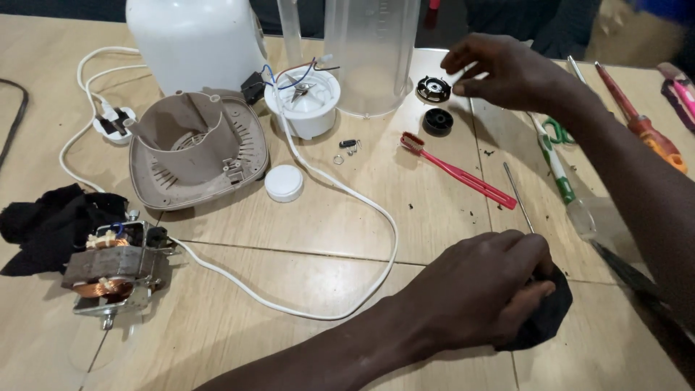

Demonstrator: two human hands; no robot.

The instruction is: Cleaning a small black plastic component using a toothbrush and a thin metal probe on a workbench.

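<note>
Left hand (481, 289) fingers clamped on crumpled black cloth (546, 315); right hand (507, 72) fingers apart near black toothed coupler (434, 89).

Black cloth (546, 318) bunched on table, lower right; black toothed coupler (434, 89) lying flat, upper right

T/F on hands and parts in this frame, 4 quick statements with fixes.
1. The right hand reaches toward the round black coupling. True.
2. The left hand holds the red toothbrush. False: it rests on a black cloth; the toothbrush lies apart on the table.
3. The motor sits inside the beige housing. False: it stands apart, nearer the camera.
4. A small white cap lies beside the housing. True.
</note>
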